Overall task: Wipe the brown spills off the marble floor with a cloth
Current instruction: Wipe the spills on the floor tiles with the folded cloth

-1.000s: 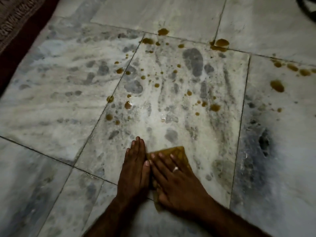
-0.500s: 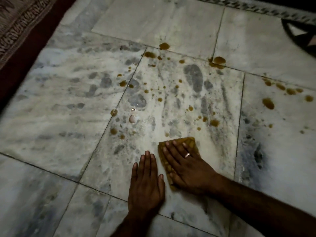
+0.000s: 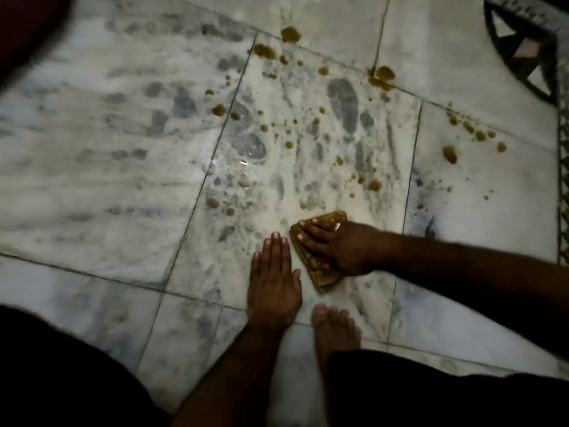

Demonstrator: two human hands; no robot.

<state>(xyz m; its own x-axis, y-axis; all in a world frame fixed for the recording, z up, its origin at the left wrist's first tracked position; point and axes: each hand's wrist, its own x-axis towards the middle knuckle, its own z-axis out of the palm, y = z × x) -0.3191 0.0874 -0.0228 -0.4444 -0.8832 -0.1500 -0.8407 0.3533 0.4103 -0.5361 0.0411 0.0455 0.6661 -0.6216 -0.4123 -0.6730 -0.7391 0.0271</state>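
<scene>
Marble floor (image 3: 92,149), grey-veined and dimly lit, carries a folded brown cloth (image 3: 320,274) pinned flat under the right hand (image 3: 341,248), whose fingers lie straight and slightly spread over it, a ring (image 3: 337,226) on one. Just beside it the left hand (image 3: 274,278) lies palm down on bare tile, fingers straight and together, holding nothing. Brown spills (image 3: 449,155) dot the tiles beyond both hands' fingertips and past the right forearm. A bare foot (image 3: 335,331) stands just behind the hands, between the forearms

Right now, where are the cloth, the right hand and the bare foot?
cloth (image 3: 318,277): head view, near corner.
right hand (image 3: 343,247): head view, back of hand.
bare foot (image 3: 337,334): head view, instep.
</scene>
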